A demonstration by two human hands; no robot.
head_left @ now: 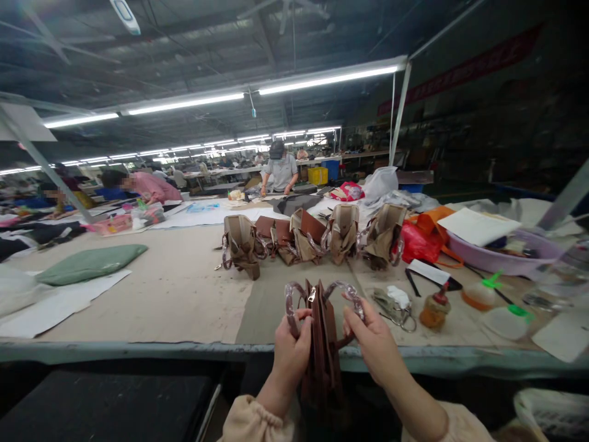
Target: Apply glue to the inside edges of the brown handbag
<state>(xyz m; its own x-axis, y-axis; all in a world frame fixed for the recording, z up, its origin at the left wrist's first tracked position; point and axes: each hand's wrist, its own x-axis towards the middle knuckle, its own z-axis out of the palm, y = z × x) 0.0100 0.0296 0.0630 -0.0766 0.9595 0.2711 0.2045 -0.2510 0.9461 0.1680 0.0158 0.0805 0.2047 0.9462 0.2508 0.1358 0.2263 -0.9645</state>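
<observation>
A brown handbag (pixel 322 350) stands edge-on to me at the front edge of the table, its zipper pull (pixel 313 294) on top. Both of its handles look wrapped in clear plastic. My left hand (pixel 291 353) is closed on the left handle (pixel 289 301), its fingers against the bag's side. With thumb and fingers, my right hand (pixel 375 337) grips the right handle (pixel 343 287), held out from the bag. Farther back stands a row of several tan and brown bags (pixel 242 242), apparently turned inside out, with wrapped handles.
Right of the bag lie scissors (pixel 405 319), a bottle with a red cap (pixel 434 310) and green-topped bottles (pixel 483 291). A purple basin (pixel 506 252) sits behind them. A green cushion-like piece (pixel 92 264) lies at left. A co-worker (pixel 280 169) stands across the table.
</observation>
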